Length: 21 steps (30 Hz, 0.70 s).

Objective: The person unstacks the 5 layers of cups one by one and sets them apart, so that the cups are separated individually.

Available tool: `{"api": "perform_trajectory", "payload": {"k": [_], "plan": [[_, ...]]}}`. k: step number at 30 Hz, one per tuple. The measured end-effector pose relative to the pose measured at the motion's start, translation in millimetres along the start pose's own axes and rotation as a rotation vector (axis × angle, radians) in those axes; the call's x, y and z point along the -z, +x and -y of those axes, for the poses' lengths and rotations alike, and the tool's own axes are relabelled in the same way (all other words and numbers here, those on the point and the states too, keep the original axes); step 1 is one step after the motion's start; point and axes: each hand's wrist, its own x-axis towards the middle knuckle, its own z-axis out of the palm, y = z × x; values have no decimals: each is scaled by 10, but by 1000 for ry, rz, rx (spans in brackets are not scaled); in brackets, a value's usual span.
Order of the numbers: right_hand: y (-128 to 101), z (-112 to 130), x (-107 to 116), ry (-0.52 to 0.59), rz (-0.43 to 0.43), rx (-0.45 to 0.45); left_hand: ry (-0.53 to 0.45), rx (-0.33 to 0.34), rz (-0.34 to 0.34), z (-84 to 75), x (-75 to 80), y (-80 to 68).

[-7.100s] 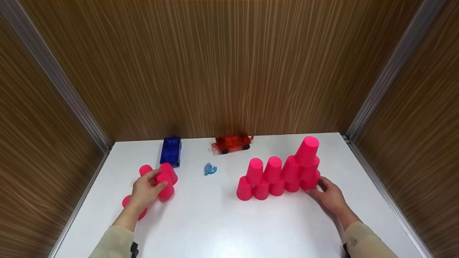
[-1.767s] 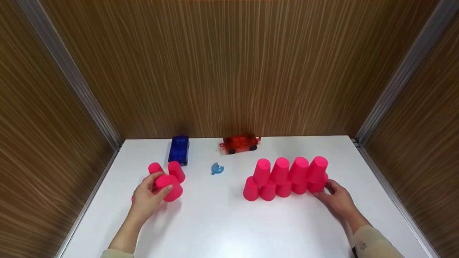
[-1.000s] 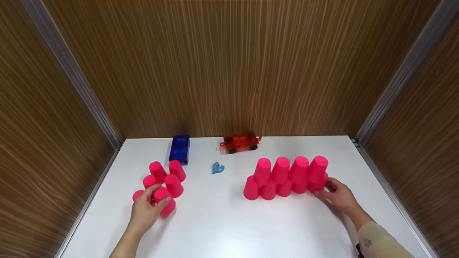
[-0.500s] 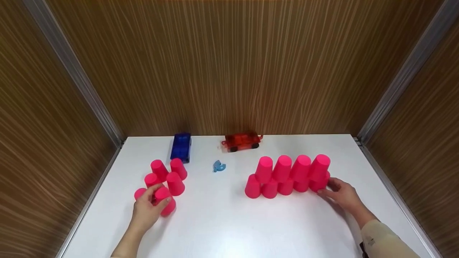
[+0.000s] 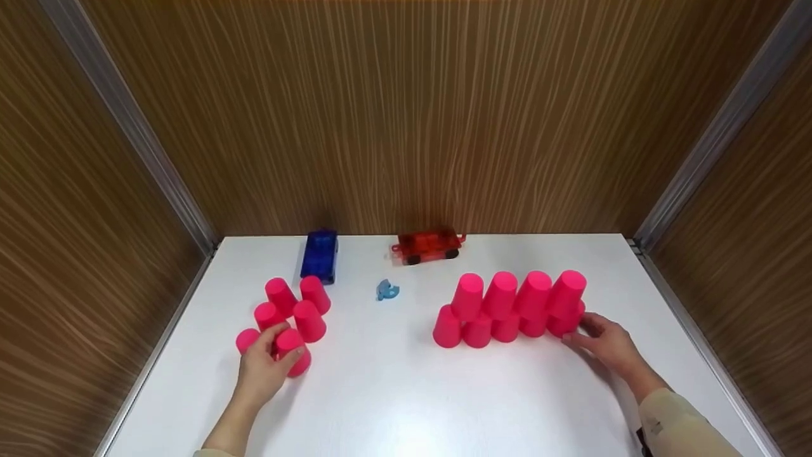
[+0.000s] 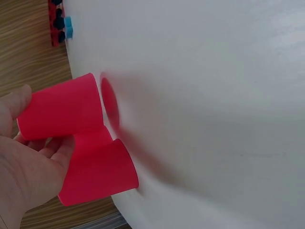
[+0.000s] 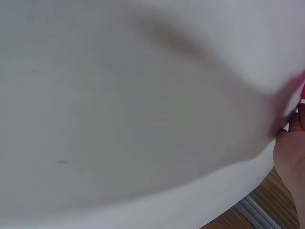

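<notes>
My left hand (image 5: 261,369) pinches a pink cup (image 5: 292,343) that stands mouth down, thumb on one side and fingers on the other. In the left wrist view this cup (image 6: 62,109) has its rim close over its reflection in the table, and a second pink cup (image 6: 102,174) is right beside the fingers. Several more upside-down cups (image 5: 309,322) are grouped behind it. At the right, upside-down cups form a two-tier row (image 5: 501,297). My right hand (image 5: 606,343) holds the bottom cup (image 5: 563,322) at its right end; the right wrist view shows only a pink sliver.
A blue toy car (image 5: 319,256) and a red toy car (image 5: 429,246) are near the back wall (image 5: 406,127). A small light-blue piece (image 5: 387,290) lies between the cup groups. Wood-patterned panels enclose the white table (image 5: 387,393) at the sides.
The single cup atop the right row 7.1 s ago is gone from there. My left hand has come toward the front with a cup, nearly still this last second. The right hand stays.
</notes>
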Motion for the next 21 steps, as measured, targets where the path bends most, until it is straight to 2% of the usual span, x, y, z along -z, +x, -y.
{"api": "perform_trajectory", "payload": {"k": [6,14,21], "plan": [[-10,-17,-19,-15,-14,31,6,-21,-19,37,-27,11],[6,-11,-61,-16,-14,35,6,-7,-36,69,-31,14],[-2,-40,-44,-10,-13,18,6,-23,-37,45,-60,58]]}}
